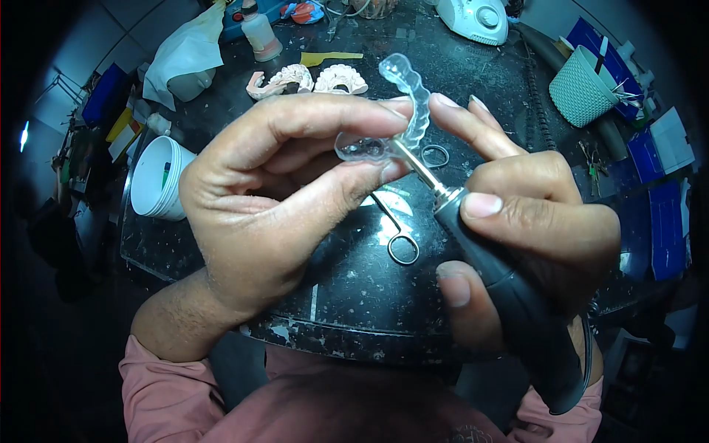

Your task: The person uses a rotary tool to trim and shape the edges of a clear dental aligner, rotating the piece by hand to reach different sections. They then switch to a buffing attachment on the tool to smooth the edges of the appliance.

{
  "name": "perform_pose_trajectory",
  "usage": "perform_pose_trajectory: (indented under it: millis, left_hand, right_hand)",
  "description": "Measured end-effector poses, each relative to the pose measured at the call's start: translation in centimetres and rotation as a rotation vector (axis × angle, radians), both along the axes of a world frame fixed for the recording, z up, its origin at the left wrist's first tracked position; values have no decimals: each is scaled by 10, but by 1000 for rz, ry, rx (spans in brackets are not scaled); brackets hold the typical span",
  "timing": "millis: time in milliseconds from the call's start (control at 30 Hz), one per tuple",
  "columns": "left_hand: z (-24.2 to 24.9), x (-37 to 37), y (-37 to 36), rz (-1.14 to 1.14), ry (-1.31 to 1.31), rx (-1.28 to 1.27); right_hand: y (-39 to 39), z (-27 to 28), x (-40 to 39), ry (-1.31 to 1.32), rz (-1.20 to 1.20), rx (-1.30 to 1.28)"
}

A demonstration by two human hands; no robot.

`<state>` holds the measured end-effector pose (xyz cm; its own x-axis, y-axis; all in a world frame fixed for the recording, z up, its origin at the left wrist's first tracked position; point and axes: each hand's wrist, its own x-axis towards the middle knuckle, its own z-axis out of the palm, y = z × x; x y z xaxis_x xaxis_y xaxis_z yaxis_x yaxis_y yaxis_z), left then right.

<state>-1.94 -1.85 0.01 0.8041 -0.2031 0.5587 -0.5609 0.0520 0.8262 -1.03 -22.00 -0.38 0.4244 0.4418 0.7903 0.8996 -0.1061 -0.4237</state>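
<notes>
My left hand (pixel 273 192) pinches a clear plastic dental aligner tray (pixel 408 100) between thumb and fingers, holding it up over the dark worktop. My right hand (pixel 532 221) grips a black rotary handpiece (pixel 517 310) whose metal bur (pixel 417 166) touches the lower edge of the clear tray. My right index finger rests against the tray's side.
Scissors (pixel 399 229) lie on the black speckled counter (pixel 354 310) under my hands. Two plaster teeth models (pixel 310 80) sit farther back. A white bucket (pixel 159 181) stands at the left, a teal basket (pixel 583 88) at the right, a white machine (pixel 476 18) at the top.
</notes>
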Motion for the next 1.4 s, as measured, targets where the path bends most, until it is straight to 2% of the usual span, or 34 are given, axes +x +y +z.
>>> perform_pose_trajectory:
  millis: [400,733,833,900,933,1133,1233,1333,1400]
  left_hand:
    - [1,-4,2,130,-117,190]
    - [-1,-3,4,176,-189,310]
    - [-1,-2,5,176,-215,326]
    - [1,-5,0,181,-152,276]
    - [1,-7,-2,184,-89,225]
    - [1,-7,-3,209,-109,230]
    - [-5,-2,1,237,-232,304]
    - [0,-5,-4,249,-142,259]
    - [-1,-5,-5,266,-142,264]
  right_hand:
    - [2,3,-10,63,-17,-94]
    - [4,1,-11,73,-35,-45]
    - [1,6,-14,92,15,-187]
    - [8,-1,-14,86,-65,-35]
    - [7,0,-14,86,-64,-35]
    - [10,-3,-16,108,-55,17]
    - [7,3,-17,104,-34,-107]
    - [8,2,-18,95,-45,-180]
    - [16,-7,-17,110,-75,41]
